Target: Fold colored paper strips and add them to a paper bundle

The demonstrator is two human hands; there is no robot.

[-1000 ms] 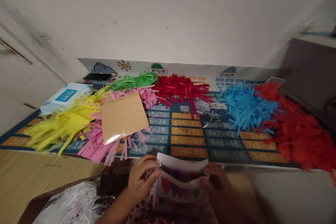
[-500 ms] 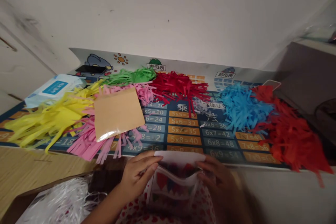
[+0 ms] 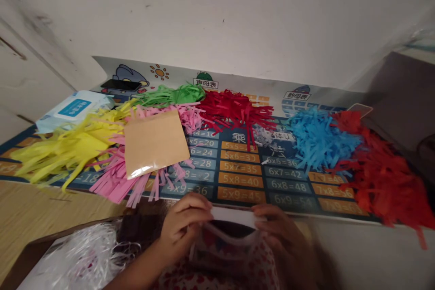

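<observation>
Close to my body, both hands hold a clear plastic bag (image 3: 226, 247), with printed red and dark shapes showing dimly through it. My left hand (image 3: 186, 223) pinches its upper left corner. On the other side, my right hand (image 3: 280, 231), dim and partly blurred, grips the upper right corner. Between the hands a white paper strip (image 3: 234, 216) shows at the bag's mouth, which sags open below it. Whether the strip is inside the bag or part of it, I cannot tell.
Fringed paper in yellow (image 3: 81, 140), pink (image 3: 115, 181), green (image 3: 176, 95), red (image 3: 234, 108), blue (image 3: 322, 138) and orange-red (image 3: 390, 176) lies along the table mat (image 3: 239, 181). A brown envelope (image 3: 156, 142), wipes pack (image 3: 74, 106) and phone (image 3: 121, 85) sit leftward. White shredded strands (image 3: 91, 253) fill a box below.
Both hands and the upper edge of the bag have dropped slightly. The bag's mouth sags differently, and less of the white strip shows. The view has shifted a little.
</observation>
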